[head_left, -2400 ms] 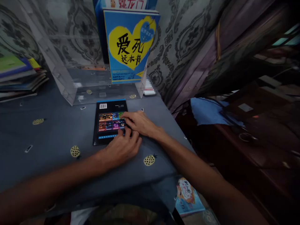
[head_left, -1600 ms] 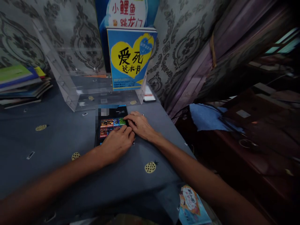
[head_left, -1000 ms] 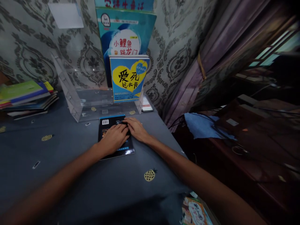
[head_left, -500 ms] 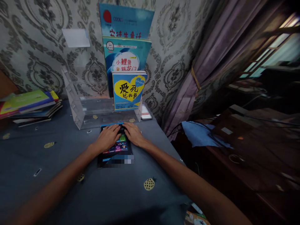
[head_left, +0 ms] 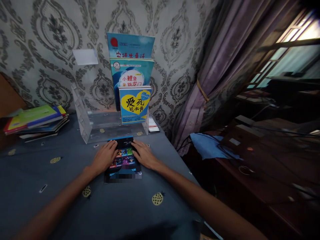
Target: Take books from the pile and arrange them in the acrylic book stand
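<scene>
1. Lying flat on the table (head_left: 62,196), a black book (head_left: 123,159) is pressed down by both hands — it sits just in front of the clear stand (head_left: 100,128), its far edge close to the stand's base.
2. The left hand (head_left: 105,159) is laid palm down on the book's 9 o'clock edge, fingers spread and flat; nothing is gripped.
3. The right hand (head_left: 143,155) is laid the same way on the 3 o'clock edge, fingers flat and pointing toward 11 o'clock, nothing closed in it.
4. Between the two hands a grid of small coloured pictures is seen on the cover.
5. At 12 o'clock from the book, three books are stood upright in the stand's right half: a yellow-heart book (head_left: 134,105) in front, a white-circle book (head_left: 132,71) behind it, and a blue book (head_left: 131,45) at the back.
6. At 10 o'clock, well apart, a stack of books (head_left: 35,120) is seen lying flat on the table.
7. At 3 o'clock, off the table, a blue cloth (head_left: 207,146) is draped below a purple curtain (head_left: 212,73).
</scene>
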The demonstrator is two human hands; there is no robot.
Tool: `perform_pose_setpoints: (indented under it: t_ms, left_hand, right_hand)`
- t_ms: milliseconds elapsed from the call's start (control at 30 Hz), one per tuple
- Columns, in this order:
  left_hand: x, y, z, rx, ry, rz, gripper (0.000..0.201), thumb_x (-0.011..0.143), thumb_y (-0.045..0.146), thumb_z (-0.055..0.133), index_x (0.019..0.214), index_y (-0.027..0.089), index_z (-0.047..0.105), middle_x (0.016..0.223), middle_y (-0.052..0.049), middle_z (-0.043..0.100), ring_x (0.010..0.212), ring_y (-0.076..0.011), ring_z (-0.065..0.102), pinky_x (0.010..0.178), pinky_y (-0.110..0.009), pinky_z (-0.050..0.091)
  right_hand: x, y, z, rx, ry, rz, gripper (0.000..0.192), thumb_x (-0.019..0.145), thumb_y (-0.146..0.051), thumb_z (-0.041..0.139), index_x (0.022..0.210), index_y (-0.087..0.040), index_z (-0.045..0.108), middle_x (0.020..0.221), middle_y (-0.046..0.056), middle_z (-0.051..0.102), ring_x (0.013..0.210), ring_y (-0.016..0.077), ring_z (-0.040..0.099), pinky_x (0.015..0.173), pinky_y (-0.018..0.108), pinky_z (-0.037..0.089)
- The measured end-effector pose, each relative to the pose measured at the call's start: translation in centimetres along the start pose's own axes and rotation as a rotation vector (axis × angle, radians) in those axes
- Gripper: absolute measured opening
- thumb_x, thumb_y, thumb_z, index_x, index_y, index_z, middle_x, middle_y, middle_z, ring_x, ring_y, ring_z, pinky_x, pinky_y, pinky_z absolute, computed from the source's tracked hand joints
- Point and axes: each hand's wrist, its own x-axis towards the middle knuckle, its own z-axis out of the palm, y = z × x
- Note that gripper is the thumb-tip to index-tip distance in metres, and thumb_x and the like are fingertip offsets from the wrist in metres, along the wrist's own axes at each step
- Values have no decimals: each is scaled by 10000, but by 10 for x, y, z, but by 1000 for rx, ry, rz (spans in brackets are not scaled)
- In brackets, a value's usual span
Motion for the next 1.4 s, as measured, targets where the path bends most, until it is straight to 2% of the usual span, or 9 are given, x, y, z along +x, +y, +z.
perform_pose_setpoints:
  t_ms: [333, 467, 600, 733, 867, 967, 1033, 1267, 1400]
  left_hand:
    - [-36, 18, -8, 121, 34, -160, 439, 1011, 315, 390, 1374, 140, 563, 1396, -229, 594, 1330, -356, 541, 1069, -578, 440]
    - [-48, 23, -7, 48, 16, -213, 461, 1003, 338, 395, 1390, 146, 557, 1432, -219, 578, 1386, -360, 497, 1114, -579, 393]
    - [-53, 22, -10, -220, 20, -290, 533, 958, 415, 423, 1367, 107, 570, 1448, -227, 562, 1409, -363, 473, 1163, -559, 353]
    - [-55, 22, -18, -659, 95, -397, 569, 886, 471, 507, 1353, 151, 557, 1387, -172, 628, 1322, -334, 568, 1139, -528, 409]
    - [-61, 32, -28, -1099, 209, -638, 619, 809, 359, 626, 1383, 172, 494, 1427, -166, 599, 1309, -310, 587, 1084, -466, 484]
    - [-67, 46, -39, -1388, 119, -805, 537, 783, 275, 674, 1289, 150, 543, 1303, -171, 679, 1172, -308, 680, 972, -437, 563]
    - [-70, 56, -47, -1552, 28, -812, 454, 755, 234, 718, 1179, 126, 597, 1169, -165, 736, 1054, -301, 729, 905, -414, 594]
    - [-64, 74, -76, -1689, 8, -700, 481, 722, 249, 820, 1160, 169, 638, 1099, -104, 766, 966, -267, 751, 840, -366, 614]
    - [-52, 74, -85, -1656, -13, -665, 631, 685, 319, 860, 1249, 181, 610, 1136, -101, 759, 982, -277, 747, 824, -360, 613]
  right_hand:
    - [-42, -25, 3, -56, -6, -24, 488, 1009, -308, 486, 1470, -151, 505, 1567, 189, 448, 1465, 300, 403, 1200, 542, 315]
    - [-53, -32, 9, -47, 16, -30, 496, 993, -291, 504, 1470, -153, 505, 1568, 187, 446, 1457, 307, 415, 1198, 530, 338]
    - [-63, -39, 8, -29, 14, -12, 502, 978, -292, 516, 1444, -104, 529, 1556, 212, 452, 1453, 323, 419, 1207, 511, 339]
    - [-73, -45, 5, -24, -5, -4, 522, 977, -294, 497, 1446, -67, 520, 1555, 227, 447, 1451, 338, 417, 1208, 522, 333]
    - [-83, -43, 6, 2, 9, -17, 529, 971, -316, 505, 1452, -98, 527, 1552, 211, 459, 1448, 331, 426, 1207, 524, 336]
    - [-87, -39, 8, 44, 34, -29, 517, 960, -325, 522, 1441, -137, 549, 1545, 190, 477, 1440, 322, 439, 1202, 525, 346]
    - [-89, -36, 10, 90, 42, -36, 509, 949, -322, 539, 1428, -153, 564, 1537, 181, 491, 1435, 320, 447, 1198, 534, 348]
    - [-79, -22, 8, 437, 141, 45, 581, 902, -341, 610, 1455, -189, 515, 1407, 151, 618, 1285, 301, 587, 1109, 517, 452]
    - [-59, -10, 5, 827, 107, 95, 537, 839, -309, 664, 1354, -192, 569, 1020, 73, 746, 846, 216, 704, 708, 344, 586]
